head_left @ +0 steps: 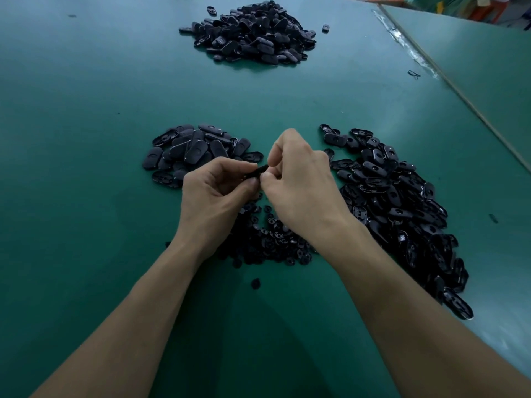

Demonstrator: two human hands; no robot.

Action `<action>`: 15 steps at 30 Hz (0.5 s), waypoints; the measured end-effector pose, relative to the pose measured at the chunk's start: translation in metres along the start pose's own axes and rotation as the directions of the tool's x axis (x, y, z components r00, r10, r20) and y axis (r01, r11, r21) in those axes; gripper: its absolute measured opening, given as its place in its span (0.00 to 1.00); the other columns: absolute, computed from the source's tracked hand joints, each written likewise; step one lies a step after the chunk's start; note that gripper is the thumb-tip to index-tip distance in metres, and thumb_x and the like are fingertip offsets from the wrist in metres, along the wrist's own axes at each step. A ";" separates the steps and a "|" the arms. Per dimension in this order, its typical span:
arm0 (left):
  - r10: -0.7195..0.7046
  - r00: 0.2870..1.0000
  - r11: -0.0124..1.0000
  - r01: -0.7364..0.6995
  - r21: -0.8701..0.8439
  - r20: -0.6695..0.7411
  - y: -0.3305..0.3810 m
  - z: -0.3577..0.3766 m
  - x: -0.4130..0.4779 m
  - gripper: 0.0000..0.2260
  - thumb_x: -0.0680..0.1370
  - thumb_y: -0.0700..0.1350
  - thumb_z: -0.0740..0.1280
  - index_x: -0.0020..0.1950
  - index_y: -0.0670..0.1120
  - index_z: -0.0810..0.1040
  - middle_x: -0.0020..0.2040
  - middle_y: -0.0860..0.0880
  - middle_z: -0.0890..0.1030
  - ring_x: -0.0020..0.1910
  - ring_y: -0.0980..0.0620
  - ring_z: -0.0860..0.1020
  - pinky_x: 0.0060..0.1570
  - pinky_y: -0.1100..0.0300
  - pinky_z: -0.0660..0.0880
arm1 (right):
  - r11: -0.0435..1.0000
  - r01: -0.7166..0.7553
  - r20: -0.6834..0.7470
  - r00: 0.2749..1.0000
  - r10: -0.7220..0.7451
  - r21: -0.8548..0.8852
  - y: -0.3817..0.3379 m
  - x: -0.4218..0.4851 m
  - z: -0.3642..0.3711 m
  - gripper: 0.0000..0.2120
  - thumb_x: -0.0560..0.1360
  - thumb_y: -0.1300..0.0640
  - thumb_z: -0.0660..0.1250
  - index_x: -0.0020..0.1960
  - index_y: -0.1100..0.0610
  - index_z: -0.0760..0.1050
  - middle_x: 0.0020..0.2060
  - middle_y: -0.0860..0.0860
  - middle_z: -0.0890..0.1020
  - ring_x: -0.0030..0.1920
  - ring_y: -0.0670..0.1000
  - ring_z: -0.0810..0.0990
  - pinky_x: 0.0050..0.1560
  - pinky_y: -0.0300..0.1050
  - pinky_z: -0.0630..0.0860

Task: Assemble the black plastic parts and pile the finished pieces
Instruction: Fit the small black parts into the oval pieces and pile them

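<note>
Both hands meet over the middle of the green table (86, 124). My left hand (214, 196) and my right hand (301, 182) pinch one small black plastic part (260, 170) between their fingertips; most of it is hidden by the fingers. Under my wrists lies a heap of small round black pieces (273, 239). A pile of black oval shells (195, 150) sits just left of my hands. A longer pile of open oval shells (402, 208) runs along the right.
A large heap of black oval parts (253, 33) lies at the far side of the table. A few stray pieces (325, 28) lie near it, and one (255, 282) lies between my forearms. The table edge (459, 90) runs diagonally at the right.
</note>
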State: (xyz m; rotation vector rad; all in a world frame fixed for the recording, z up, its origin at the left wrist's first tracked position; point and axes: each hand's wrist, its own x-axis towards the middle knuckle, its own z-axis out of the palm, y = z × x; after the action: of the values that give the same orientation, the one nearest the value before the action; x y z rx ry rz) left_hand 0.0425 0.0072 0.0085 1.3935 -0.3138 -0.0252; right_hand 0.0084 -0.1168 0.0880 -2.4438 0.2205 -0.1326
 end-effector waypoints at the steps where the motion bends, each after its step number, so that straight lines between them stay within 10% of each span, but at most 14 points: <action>1: 0.000 1.000 1.000 0.000 0.003 0.001 0.000 0.000 0.000 0.12 0.75 0.30 0.72 0.48 0.48 0.83 0.43 0.51 0.86 0.44 0.54 0.84 0.47 0.62 0.80 | 1.000 -0.003 0.013 1.000 0.003 0.002 0.000 0.001 -0.002 0.07 0.77 0.61 0.66 0.48 0.52 0.68 0.43 0.53 0.79 0.43 0.54 0.78 0.41 0.49 0.77; 15: 0.002 1.000 1.000 -0.002 0.007 0.011 -0.003 0.001 0.001 0.11 0.75 0.31 0.73 0.48 0.47 0.83 0.43 0.52 0.87 0.43 0.56 0.84 0.47 0.64 0.79 | 0.999 -0.017 -0.038 0.999 0.016 -0.041 -0.007 -0.004 0.002 0.08 0.76 0.63 0.65 0.46 0.52 0.69 0.46 0.56 0.78 0.48 0.59 0.77 0.47 0.53 0.77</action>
State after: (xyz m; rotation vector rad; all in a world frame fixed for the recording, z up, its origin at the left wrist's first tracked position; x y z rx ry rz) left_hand 0.0434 0.0056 0.0054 1.4007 -0.3250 -0.0298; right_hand 0.0052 -0.1097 0.0911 -2.4811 0.2622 -0.1685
